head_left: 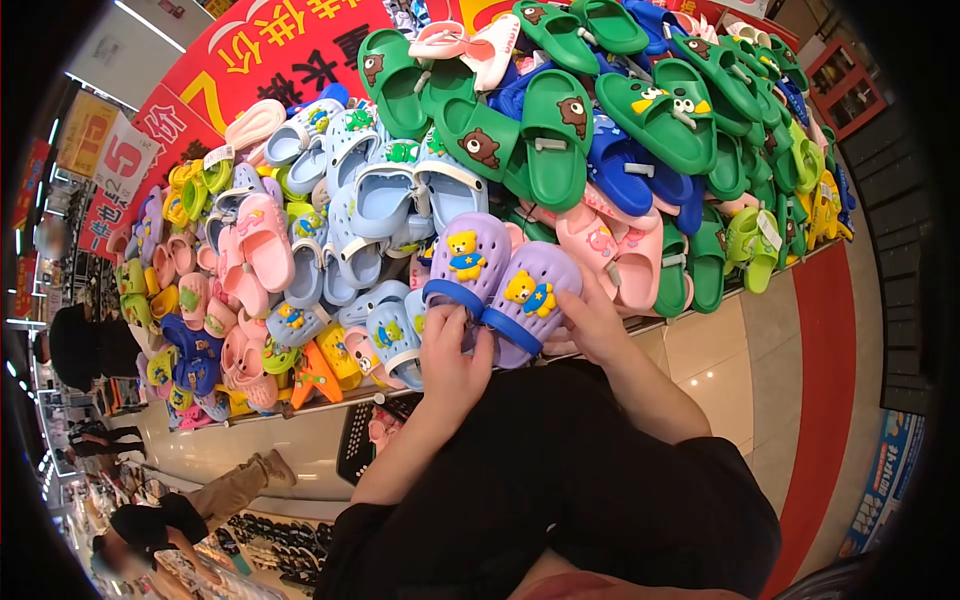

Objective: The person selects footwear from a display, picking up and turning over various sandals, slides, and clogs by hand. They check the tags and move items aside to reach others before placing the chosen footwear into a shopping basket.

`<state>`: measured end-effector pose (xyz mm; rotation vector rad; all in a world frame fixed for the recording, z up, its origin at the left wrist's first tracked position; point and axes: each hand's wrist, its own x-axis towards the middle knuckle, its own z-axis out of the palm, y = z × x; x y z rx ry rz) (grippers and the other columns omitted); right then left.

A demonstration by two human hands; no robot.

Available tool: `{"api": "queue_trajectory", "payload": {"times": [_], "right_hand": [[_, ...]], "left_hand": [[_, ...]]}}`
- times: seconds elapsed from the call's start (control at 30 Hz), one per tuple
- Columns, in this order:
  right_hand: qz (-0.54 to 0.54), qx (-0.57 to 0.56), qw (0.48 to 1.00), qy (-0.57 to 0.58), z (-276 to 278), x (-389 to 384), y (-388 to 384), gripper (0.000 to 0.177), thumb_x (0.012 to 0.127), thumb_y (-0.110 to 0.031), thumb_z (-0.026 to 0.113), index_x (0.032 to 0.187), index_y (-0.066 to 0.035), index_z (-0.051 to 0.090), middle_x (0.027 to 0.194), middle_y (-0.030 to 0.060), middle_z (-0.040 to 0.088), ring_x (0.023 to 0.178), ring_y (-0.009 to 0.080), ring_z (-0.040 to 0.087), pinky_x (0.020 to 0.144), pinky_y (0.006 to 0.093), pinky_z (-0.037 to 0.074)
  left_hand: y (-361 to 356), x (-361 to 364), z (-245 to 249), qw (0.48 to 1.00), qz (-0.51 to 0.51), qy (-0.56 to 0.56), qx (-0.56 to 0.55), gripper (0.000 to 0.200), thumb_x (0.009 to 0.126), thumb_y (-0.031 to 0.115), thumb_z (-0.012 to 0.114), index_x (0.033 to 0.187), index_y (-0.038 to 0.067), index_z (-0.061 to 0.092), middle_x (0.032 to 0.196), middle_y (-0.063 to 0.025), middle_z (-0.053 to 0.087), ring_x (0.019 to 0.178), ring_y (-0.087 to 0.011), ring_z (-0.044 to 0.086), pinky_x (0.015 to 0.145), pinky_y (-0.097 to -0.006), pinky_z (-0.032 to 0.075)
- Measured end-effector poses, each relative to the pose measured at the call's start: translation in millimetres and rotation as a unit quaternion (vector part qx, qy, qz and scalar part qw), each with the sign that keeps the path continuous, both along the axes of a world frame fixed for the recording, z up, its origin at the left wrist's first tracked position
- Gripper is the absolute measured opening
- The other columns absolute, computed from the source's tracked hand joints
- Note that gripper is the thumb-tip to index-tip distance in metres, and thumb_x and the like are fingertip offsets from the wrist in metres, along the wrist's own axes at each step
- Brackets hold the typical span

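A pair of purple clogs, each with a yellow bear and a blue strap, is held up at the front edge of the shoe pile. My left hand (pixel 455 345) is closed at the heel end of the left purple clog (pixel 466 255), its fingertips partly hidden. Against the side of the right purple clog (pixel 530 288), my right hand (pixel 594 318) grips with bent fingers. The two clogs sit side by side, toes pointing away from me. Light blue clogs (pixel 385 200) lie just behind and left of them, and pink slippers (pixel 632 265) are to the right.
Green slippers (pixel 555 140) heap up at the back and right. Pink clogs (pixel 265 240) are piled at left. Red sale signs (pixel 270 60) stand behind. A black basket (pixel 357 440) is below the display edge. Another person (pixel 165 520) bends over at lower left.
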<state>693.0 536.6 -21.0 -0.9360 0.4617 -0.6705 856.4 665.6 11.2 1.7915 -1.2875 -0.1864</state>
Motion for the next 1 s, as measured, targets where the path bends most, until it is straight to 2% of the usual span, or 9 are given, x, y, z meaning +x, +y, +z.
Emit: {"api": "queue_trajectory", "payload": {"times": [0.23,0.57,0.67,0.73,0.77,0.8,0.87,0.93,1.0], "right_hand": [[-0.027,0.057,0.998,0.021,0,2,5,0.046,0.096,-0.017,0.056,0.136,0.000,0.038,0.118,0.0095,0.057,0.103,0.0149,0.059,0.088,0.0310,0.051],[0.056,0.071,0.994,0.060,-16,2,6,0.047,0.099,-0.022,0.052,0.139,-0.001,0.036,0.120,0.0087,0.055,0.104,0.0147,0.058,0.086,0.0300,0.050],[0.103,0.033,0.992,0.061,-27,2,6,0.051,0.100,-0.025,0.050,0.142,0.000,0.033,0.127,0.0097,0.053,0.109,0.0152,0.055,0.091,0.0297,0.047],[0.179,-0.031,0.982,0.040,-32,1,3,0.054,0.101,-0.028,0.048,0.144,0.000,0.032,0.132,0.0104,0.050,0.114,0.0154,0.052,0.095,0.0297,0.045],[0.192,-0.056,0.978,0.059,-35,1,4,0.066,0.098,-0.044,0.051,0.144,0.000,0.032,0.129,0.0131,0.054,0.112,0.0216,0.058,0.092,0.0346,0.049],[0.220,-0.052,0.972,0.059,-35,1,2,0.066,0.098,-0.044,0.051,0.144,0.000,0.032,0.129,0.0131,0.054,0.112,0.0216,0.058,0.092,0.0346,0.049],[0.340,0.006,0.940,0.021,-31,-1,-2,0.053,0.101,-0.032,0.047,0.141,0.001,0.036,0.128,0.0167,0.056,0.108,0.0219,0.059,0.088,0.0336,0.049],[0.381,0.006,0.924,0.040,-38,-1,-2,0.052,0.101,-0.032,0.046,0.140,0.001,0.037,0.125,0.0201,0.059,0.104,0.0246,0.062,0.084,0.0343,0.051],[0.427,-0.003,0.903,0.041,-44,-2,-1,0.050,0.101,-0.032,0.045,0.139,0.000,0.038,0.126,0.0204,0.058,0.104,0.0237,0.062,0.083,0.0335,0.051]], "left_hand": [[-1,-3,-6,1.000,0.014,0.014,-0.007,0.030,0.072,0.004,0.072,0.098,-0.003,0.058,0.092,-0.0132,0.054,0.078,-0.0289,0.057,0.066,-0.0357,0.047],[12,-6,-7,0.997,0.069,0.024,-0.013,0.026,0.072,0.004,0.072,0.094,-0.002,0.059,0.090,-0.0127,0.055,0.075,-0.0282,0.057,0.065,-0.0356,0.047],[31,-14,-7,0.991,0.133,0.028,-0.006,0.024,0.074,0.004,0.071,0.094,-0.002,0.060,0.089,-0.0127,0.055,0.074,-0.0278,0.056,0.065,-0.0348,0.047],[50,-28,-8,0.975,0.195,0.102,0.039,0.021,0.076,0.005,0.070,0.093,-0.001,0.060,0.089,-0.0128,0.054,0.075,-0.0274,0.056,0.066,-0.0339,0.047],[59,-35,-15,0.970,0.219,0.103,0.012,0.018,0.077,0.005,0.069,0.091,0.000,0.059,0.087,-0.0102,0.053,0.072,-0.0221,0.054,0.063,-0.0303,0.045],[70,-41,-19,0.963,0.246,0.105,0.014,0.018,0.077,0.005,0.069,0.091,0.000,0.059,0.087,-0.0102,0.053,0.072,-0.0221,0.054,0.063,-0.0303,0.045],[96,-59,-27,0.921,0.309,0.233,0.042,0.016,0.078,0.005,0.069,0.089,0.000,0.058,0.086,-0.0058,0.051,0.068,-0.0134,0.049,0.060,-0.0253,0.041],[123,-80,-42,0.828,0.390,0.403,-0.025,0.005,0.087,0.005,0.062,0.089,0.002,0.058,0.080,0.0038,0.051,0.067,-0.0029,0.044,0.058,-0.0199,0.036],[139,-91,-44,0.737,0.450,0.487,-0.128,0.004,0.091,0.006,0.059,0.090,0.002,0.058,0.079,0.0045,0.054,0.070,-0.0013,0.047,0.058,-0.0196,0.036]]}}
